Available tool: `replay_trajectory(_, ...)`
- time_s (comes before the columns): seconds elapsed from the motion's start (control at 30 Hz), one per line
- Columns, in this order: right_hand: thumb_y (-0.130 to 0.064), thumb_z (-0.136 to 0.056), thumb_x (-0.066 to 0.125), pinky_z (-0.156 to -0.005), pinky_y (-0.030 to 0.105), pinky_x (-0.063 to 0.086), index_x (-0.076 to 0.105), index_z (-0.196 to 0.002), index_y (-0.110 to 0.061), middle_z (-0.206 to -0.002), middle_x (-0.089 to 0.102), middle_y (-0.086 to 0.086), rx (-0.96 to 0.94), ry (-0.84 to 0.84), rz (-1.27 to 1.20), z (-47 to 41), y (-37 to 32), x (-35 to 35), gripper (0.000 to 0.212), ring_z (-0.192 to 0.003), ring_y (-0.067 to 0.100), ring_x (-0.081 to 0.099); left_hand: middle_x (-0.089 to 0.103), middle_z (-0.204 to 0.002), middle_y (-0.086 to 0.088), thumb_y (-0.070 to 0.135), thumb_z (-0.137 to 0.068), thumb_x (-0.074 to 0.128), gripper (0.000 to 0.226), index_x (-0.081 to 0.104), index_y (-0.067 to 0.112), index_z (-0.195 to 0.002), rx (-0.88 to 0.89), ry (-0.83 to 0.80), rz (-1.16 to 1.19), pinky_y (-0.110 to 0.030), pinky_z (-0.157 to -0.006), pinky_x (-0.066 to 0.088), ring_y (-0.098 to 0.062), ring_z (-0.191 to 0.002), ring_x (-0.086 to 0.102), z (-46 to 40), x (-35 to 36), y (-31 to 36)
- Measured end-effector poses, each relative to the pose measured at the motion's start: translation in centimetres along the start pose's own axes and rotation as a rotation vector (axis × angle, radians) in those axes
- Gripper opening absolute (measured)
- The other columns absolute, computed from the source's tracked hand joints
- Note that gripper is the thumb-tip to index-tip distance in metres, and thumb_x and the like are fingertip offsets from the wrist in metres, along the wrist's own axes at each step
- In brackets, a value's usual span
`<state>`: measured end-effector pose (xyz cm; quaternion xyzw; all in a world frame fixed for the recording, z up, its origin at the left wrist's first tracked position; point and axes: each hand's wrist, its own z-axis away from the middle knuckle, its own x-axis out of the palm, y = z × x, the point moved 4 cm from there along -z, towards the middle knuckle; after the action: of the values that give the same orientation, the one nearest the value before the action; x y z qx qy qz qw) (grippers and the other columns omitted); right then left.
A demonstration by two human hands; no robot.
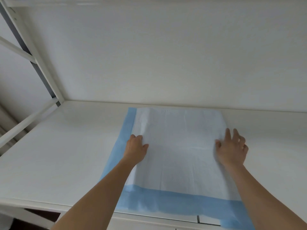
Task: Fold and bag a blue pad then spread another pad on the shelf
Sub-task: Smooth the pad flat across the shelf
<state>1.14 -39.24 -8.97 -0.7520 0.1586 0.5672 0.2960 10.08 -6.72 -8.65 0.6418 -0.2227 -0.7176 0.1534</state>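
A blue pad with a white quilted middle and blue borders lies on the white shelf, its near blue edge hanging slightly over the shelf's front. My left hand grips a raised fold of the pad near its left side, fingers curled over it. On the pad's right edge rests my right hand, its fingers spread and mostly straight and its thumb on the white part. The pad's right border is folded under or hidden.
A white back wall rises behind the shelf. White and grey frame posts stand at the back left corner, with a rail along the left side. A lower shelf edge shows below the front.
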Motion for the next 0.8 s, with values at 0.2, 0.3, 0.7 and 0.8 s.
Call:
replay_trajectory(0.2, -0.041, -0.099, 0.019, -0.119, 0.047, 0.002, 0.024, -0.149, -0.015, -0.160, 0.012, 0.006, -0.186, -0.143, 0.193, 0.8, -1.9, 1.9, 0.056, -0.148, 0.023, 0.004, 0.046, -0.133, 0.000, 0.024, -0.101, 0.030, 0.037, 0.040, 0.019, -0.137, 0.115, 0.075, -0.168, -0.037, -0.093, 0.033, -0.026, -0.116, 0.040, 1.2, -0.1, 0.2)
replay_trajectory(0.3, -0.040, -0.101, 0.021, -0.119, 0.044, 0.003, 0.021, -0.151, -0.014, -0.160, 0.009, 0.007, -0.278, -0.205, 0.154, 1.7, -4.0, 2.3, 0.056, -0.148, 0.023, 0.003, 0.053, -0.128, -0.001, 0.014, -0.100, 0.026, 0.037, 0.046, 0.016, -0.131, 0.079, 0.066, -0.119, -0.033, -0.087, 0.029, -0.025, -0.113, 0.040, 1.2, -0.2, -0.1)
replay_trajectory(0.7, -0.039, -0.101, 0.023, -0.120, 0.040, 0.001, 0.018, -0.151, -0.022, -0.161, 0.005, 0.002, -0.538, -0.321, -0.043, 7.6, -13.9, 4.0, 0.053, -0.148, 0.017, 0.002, 0.051, -0.133, 0.002, 0.013, -0.093, 0.054, 0.034, 0.056, 0.014, -0.127, 0.100, 0.078, -0.054, -0.031, -0.103, 0.032, -0.021, -0.124, 0.038, 0.6, -2.3, -2.5)
replay_trajectory(0.8, -0.038, -0.101, 0.024, -0.120, 0.040, 0.001, 0.018, -0.151, -0.023, -0.161, 0.005, 0.002, -0.576, -0.348, -0.062, 8.6, -16.1, 4.4, 0.052, -0.148, 0.017, 0.001, 0.054, -0.127, -0.001, 0.006, -0.092, 0.052, 0.034, 0.060, 0.013, -0.124, 0.093, 0.095, 0.006, -0.029, -0.099, 0.038, -0.021, -0.122, 0.041, 0.7, -2.7, -2.8)
